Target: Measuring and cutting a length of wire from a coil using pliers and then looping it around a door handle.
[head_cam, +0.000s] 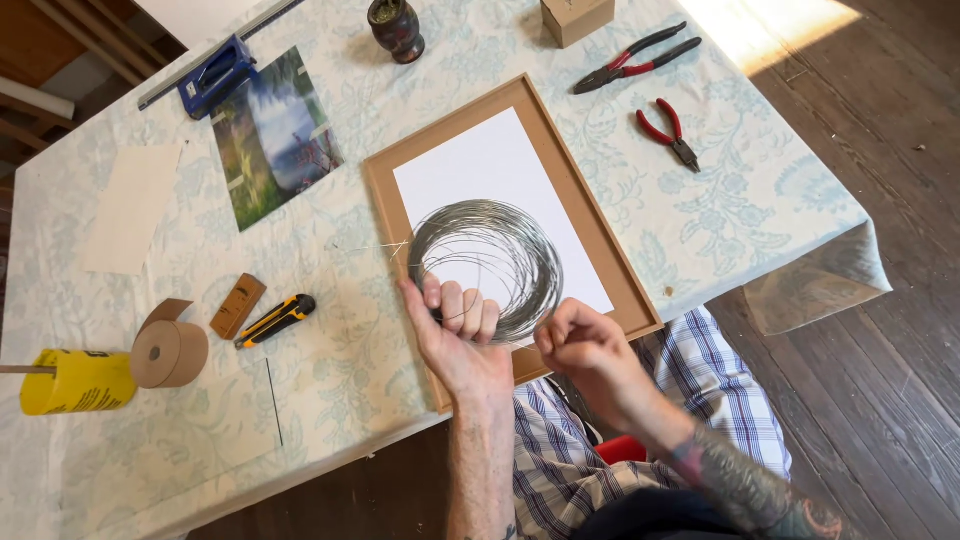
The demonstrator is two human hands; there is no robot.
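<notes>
1. Where the head view cuts off at the table's left edge, a yellow canister (78, 381) lies on its side with a thin rod running out of the picture; what it contains cannot be made out. The person's forearms and checked shirt (640, 400) cover the near edge.
2. A small cardboard box (577, 17) at the far edge is cropped, its inside unseen. A dark vase (396, 28) stands left of it — its contents hidden too.
3. A wooden picture frame (600, 230) lies face down near the table's near right corner, holding a white backing sheet (480, 165).
4. The left hand (455, 335) is clamped on the lower left rim of a coil of steel wire (487, 260), held upright above the frame, fingers curled through the loop.
5. The right hand (585, 345) sits just right of the left, curled shut at the coil's lower edge — whether it pinches a strand is hard to tell.
6. Two red-handled pliers (640, 62) lie toward the far right corner; a tape roll (170, 352) and utility knife (277, 320) lie left.
</notes>
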